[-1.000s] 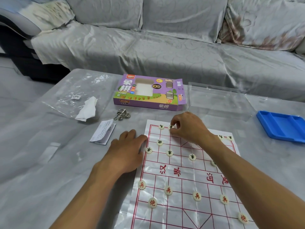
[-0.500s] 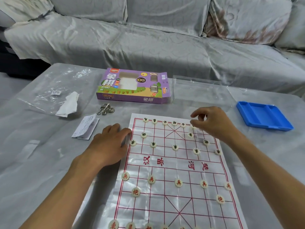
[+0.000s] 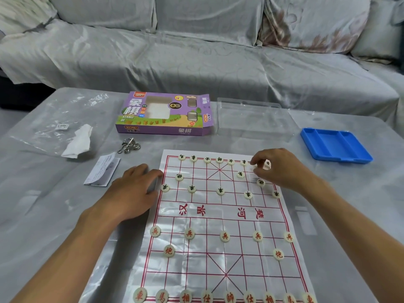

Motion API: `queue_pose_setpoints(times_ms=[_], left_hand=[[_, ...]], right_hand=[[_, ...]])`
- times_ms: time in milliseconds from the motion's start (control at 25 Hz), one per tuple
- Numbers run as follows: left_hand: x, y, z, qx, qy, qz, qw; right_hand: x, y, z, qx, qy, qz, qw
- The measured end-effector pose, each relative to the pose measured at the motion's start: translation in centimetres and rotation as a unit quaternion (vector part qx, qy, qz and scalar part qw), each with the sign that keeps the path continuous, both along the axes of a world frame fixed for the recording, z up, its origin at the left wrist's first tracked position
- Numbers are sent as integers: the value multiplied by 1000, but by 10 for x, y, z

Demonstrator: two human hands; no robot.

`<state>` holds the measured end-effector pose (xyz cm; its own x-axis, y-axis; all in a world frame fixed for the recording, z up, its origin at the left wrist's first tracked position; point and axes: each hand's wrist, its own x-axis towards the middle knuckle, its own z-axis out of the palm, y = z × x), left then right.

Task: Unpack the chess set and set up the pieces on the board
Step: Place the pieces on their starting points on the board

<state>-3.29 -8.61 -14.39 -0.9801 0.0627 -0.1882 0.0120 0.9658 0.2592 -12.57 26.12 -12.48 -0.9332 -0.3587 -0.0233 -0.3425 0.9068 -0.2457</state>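
1. The chess board (image 3: 220,217), a thin printed sheet with red grid lines, lies flat on the tabletop (image 3: 43,215) in front of the person, with round cream pieces standing on its line crossings.
2. The red-lettered pieces (image 3: 224,236) fill the near half: a row along the near edge, two pieces one line further in, and five in a row before the central band of characters.
3. The dark-lettered pieces (image 3: 220,190) fill the far half, most of them in a row along the far edge.
4. The right hand (image 3: 279,169) hovers at the far right corner of the board, its fingers (image 3: 254,160) curled with thumb and forefinger close together; whether they pinch a piece I cannot tell. One piece (image 3: 267,164) shows just behind those fingers.
5. The left hand (image 3: 131,191) rests palm down on the tabletop with straight, relaxed fingers, touching the board's left edge.
6. Beyond the board lie the purple box (image 3: 164,113), a clear plastic lid (image 3: 251,114) and a blue tray (image 3: 334,146).
7. To the left are a folded leaflet (image 3: 102,169), a metal ring puzzle (image 3: 128,145), a crumpled white tissue (image 3: 78,144) and a clear plastic bag (image 3: 54,119).
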Motion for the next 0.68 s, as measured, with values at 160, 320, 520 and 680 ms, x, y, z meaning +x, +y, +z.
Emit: queue_pose_setpoints(times_ms=[160, 320, 520, 680], left_hand=[[1, 0, 1, 1, -4, 4, 1000], [2, 2, 3, -3, -3, 5, 1000], [2, 3, 5, -2, -6, 5, 1000], [2, 2, 4, -10, -7, 4, 1000]], right_hand=[[3, 11, 2, -6, -35, -25, 999], [3, -8, 0, -3, -39, -1, 999], [1, -23, -7, 34, -40, 34, 998], [5, -27, -3, 30, -1, 36, 999]])
